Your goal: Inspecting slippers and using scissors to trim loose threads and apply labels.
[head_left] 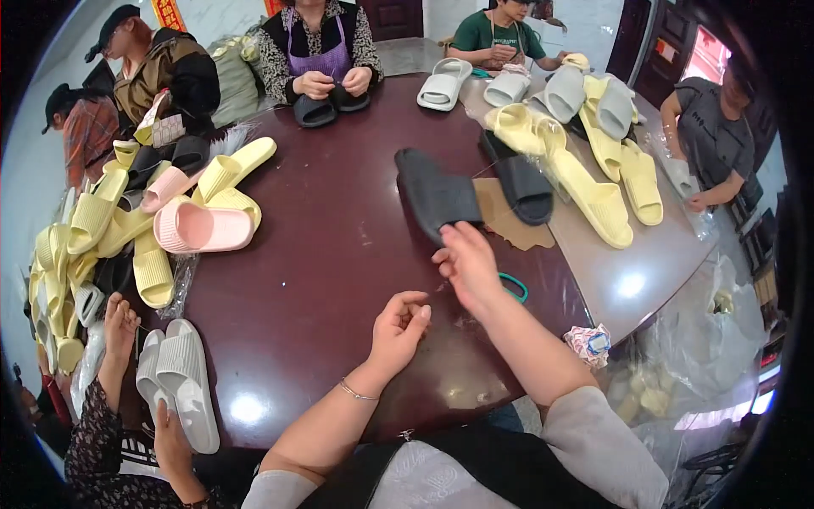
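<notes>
My right hand (466,267) has its fingertips at the lower end of a black slide slipper (437,195), which is tipped on its side over the table. Loosely curled, my left hand (401,331) is just above the tabletop with nothing in it, thumb and fingers apart. Right of the held slipper lies another black slipper (526,188), beside a torn piece of brown cardboard (513,216). Close to my right wrist is a green-handled tool (514,288), partly hidden by the arm.
Yellow slippers (593,199) and grey ones (564,93) cover the table's right side. A heap of yellow and pink slippers (203,226) fills the left. A co-worker's hands (174,445) are at grey slippers (188,382). A crumpled packet (589,343) sits near the right edge.
</notes>
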`<state>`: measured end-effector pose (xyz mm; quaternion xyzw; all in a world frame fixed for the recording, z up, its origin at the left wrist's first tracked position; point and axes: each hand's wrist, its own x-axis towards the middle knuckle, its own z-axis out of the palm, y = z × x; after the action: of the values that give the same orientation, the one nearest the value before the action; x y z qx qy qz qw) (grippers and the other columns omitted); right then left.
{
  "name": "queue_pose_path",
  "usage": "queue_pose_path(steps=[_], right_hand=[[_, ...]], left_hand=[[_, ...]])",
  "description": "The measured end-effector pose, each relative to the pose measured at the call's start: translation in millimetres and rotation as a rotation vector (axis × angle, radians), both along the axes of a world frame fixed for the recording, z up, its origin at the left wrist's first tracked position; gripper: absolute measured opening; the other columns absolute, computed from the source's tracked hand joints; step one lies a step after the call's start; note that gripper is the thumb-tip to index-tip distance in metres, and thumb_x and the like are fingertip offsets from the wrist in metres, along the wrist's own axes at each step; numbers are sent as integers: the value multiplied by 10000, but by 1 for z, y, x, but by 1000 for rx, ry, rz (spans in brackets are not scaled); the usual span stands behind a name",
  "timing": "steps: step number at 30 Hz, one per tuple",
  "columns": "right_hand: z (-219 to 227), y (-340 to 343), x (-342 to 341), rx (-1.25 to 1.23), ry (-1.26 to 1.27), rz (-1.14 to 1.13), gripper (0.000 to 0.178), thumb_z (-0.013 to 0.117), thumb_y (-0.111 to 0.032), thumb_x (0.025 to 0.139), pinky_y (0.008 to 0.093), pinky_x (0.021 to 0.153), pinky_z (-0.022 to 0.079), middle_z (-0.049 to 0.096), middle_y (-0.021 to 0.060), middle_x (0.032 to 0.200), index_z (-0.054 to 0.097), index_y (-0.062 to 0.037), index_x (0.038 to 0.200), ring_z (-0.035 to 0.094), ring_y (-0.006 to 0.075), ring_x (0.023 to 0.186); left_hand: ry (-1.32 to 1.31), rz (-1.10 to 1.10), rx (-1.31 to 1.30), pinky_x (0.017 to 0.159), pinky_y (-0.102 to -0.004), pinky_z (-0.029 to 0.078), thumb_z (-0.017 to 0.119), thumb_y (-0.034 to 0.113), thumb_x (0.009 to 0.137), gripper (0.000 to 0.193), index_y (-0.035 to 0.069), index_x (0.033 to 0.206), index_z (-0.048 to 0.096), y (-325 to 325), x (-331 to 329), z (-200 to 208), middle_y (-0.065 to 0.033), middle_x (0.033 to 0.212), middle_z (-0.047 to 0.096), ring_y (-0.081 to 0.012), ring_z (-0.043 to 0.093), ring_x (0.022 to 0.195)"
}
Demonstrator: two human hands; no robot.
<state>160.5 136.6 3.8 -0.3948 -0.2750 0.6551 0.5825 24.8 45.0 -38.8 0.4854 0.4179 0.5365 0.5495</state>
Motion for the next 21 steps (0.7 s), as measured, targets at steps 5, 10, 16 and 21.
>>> queue_pose_path(steps=[5,10,16,21], right_hand=[[16,-38,-20,61,24,309,548,570,-111,884,212,568,454,528,127,1274,327,-7,1365,611,131,744],[13,-28,4,253,-248,707,348,560,-144,907,226,613,480,619,106,1129,522,-4,1223,609,116,782],[-6,-1,24,420,-645,170,335,539,-158,923,242,624,490,661,82,1027,523,-8,1222,613,117,714],[-23,-4,14,449,-997,187,383,550,-182,917,274,648,498,664,94,998,489,-23,1260,621,142,718]], left_hand=[[114,12,152,619,-200,437,600,71,885,99,-2,950,599,0,-3,-4,-13,829,600,-60,535,708],[333,40,301,609,-205,424,645,55,842,79,-16,812,626,-4,-2,7,-13,807,614,-55,527,695],[377,16,228,581,-218,430,654,58,829,75,-11,812,630,-2,-2,11,-9,721,604,-59,525,640],[423,6,264,564,-228,430,660,56,817,63,2,801,632,0,2,14,-33,690,597,-80,536,610]])
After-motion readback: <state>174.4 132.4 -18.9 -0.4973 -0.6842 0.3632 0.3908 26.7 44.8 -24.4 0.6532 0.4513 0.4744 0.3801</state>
